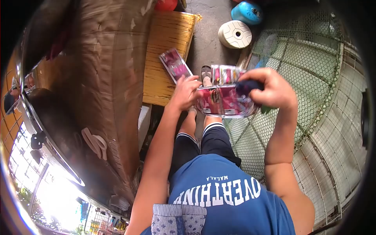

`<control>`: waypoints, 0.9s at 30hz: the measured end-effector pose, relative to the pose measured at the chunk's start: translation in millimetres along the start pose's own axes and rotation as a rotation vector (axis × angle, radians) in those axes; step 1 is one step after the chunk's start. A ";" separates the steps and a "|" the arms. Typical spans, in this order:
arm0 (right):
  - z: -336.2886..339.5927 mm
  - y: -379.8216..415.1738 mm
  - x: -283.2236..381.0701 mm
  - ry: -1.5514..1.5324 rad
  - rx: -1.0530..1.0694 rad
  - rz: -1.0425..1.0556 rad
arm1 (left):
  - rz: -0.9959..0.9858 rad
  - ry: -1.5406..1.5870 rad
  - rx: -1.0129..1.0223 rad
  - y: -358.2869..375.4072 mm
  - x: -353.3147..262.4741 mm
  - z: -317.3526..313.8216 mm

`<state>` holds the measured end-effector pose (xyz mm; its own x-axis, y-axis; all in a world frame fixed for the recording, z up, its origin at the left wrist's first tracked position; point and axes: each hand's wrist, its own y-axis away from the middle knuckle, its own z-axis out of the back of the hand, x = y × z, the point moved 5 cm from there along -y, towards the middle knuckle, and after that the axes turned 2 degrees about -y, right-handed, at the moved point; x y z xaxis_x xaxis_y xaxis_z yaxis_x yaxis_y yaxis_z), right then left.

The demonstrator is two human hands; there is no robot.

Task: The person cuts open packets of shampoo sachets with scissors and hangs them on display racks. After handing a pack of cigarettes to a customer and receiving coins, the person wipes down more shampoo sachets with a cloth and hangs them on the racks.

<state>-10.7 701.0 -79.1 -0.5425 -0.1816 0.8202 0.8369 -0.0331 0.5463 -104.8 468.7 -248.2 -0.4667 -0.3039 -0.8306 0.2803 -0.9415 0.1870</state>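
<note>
My left hand (184,92) pinches the left edge of a shiny pink and silver strip of sachets (223,102), and a loose pink sachet (175,65) sticks up from its fingers. My right hand (272,88) grips the strip's right end together with something small and dark (247,85). Both hands hold the strip in front of me, above my knees in dark shorts (203,143). A second row of sachets (225,74) rises behind the strip.
A large metal pan (51,129) and brown cardboard (109,70) fill the left. A wooden board (168,47) lies beyond them. A white round stool (235,34) and a blue container (246,11) stand on the concrete floor. Wire mesh (313,86) covers the right.
</note>
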 end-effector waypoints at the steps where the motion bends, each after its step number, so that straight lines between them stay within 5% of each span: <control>1: 7.8 -4.5 -5.4 -0.039 -0.065 0.031 | -0.092 -0.108 -0.023 14.7 -16.9 14.4; 2: 12.7 -13.0 2.7 0.109 -0.067 0.071 | -0.086 -0.107 -0.016 26.3 -34.8 22.6; 6: 1.1 -59.1 49.4 0.444 -0.138 0.099 | 0.554 0.565 -0.128 106.8 -22.3 31.4; 7: -12.5 -74.3 57.8 0.562 -0.203 0.255 | 0.550 0.554 -0.103 115.6 -20.9 29.6; 9: -50.8 -113.8 72.9 0.587 -0.161 0.299 | 0.523 0.704 -0.572 127.6 -5.7 45.3; 10: -70.1 -135.1 83.3 0.658 -0.043 0.177 | 0.516 0.700 -0.548 128.2 10.9 41.9; 14: -155.5 -267.1 27.3 0.624 0.028 0.274 | 0.814 0.693 -0.711 149.8 114.7 21.2; 17: -187.9 -320.4 -63.3 0.383 -0.262 0.361 | 0.969 0.727 -0.607 158.4 181.1 2.6; 20: -182.1 -298.8 -130.9 0.192 -0.482 0.146 | 0.963 0.707 -0.601 161.1 194.5 -0.9; 23: -178.4 -246.1 -153.2 0.032 -0.835 0.100 | 1.019 0.643 -0.573 172.7 197.9 -2.9; 24: -190.5 -232.1 -141.3 -0.008 -0.879 0.270 | 1.067 0.538 -0.545 177.6 197.4 -2.8; 26: -235.4 -223.7 -109.2 0.150 -0.684 0.720 | 1.055 0.506 -0.521 182.2 197.5 -9.8; 27: -270.7 -224.3 -101.9 0.153 -0.329 0.704 | 1.048 0.480 -0.508 187.5 198.0 -14.4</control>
<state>-123.7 460.9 -331.2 0.1181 -0.3999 0.9089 0.9710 -0.1450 -0.1900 -132.5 234.1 -385.2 0.4959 -0.6862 -0.5322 0.6708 -0.0864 0.7365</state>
